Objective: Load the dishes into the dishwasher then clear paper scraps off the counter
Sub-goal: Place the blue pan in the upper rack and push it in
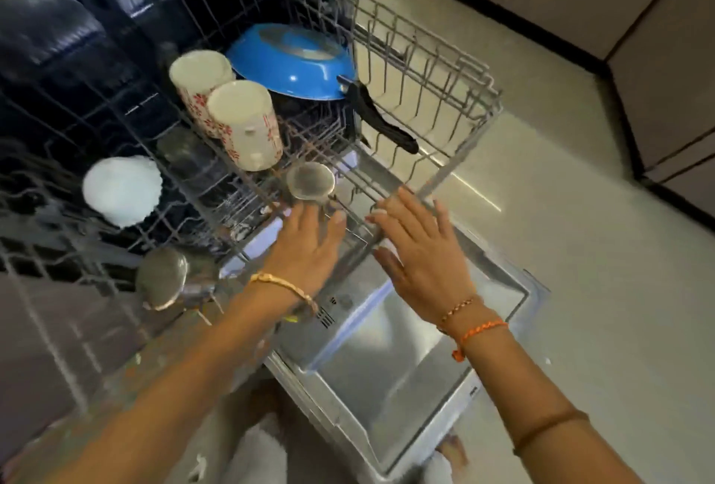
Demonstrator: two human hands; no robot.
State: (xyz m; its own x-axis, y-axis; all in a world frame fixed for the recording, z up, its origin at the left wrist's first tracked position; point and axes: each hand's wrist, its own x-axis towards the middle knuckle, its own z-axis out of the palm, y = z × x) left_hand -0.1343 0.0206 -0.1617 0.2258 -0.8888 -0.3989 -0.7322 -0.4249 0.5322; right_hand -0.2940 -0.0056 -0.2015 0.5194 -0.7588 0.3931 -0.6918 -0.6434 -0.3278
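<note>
The dishwasher's lower wire rack (456,96) is pulled out over the open door (390,348). It holds an upside-down blue pan (294,61) with a black handle, two floral mugs (240,123) turned mouth down and a small steel cup (310,181). My left hand (305,247) and my right hand (421,255) both press flat, fingers straight, against the rack's front edge. A white bowl (122,189) and a steel cup (162,278) sit in a blurred wire rack at the left.
Pale tiled floor (580,212) spreads to the right, bounded by beige cabinets (657,77) with a dark plinth. The dishwasher's dark interior (96,19) lies at the upper left. My feet show below the door.
</note>
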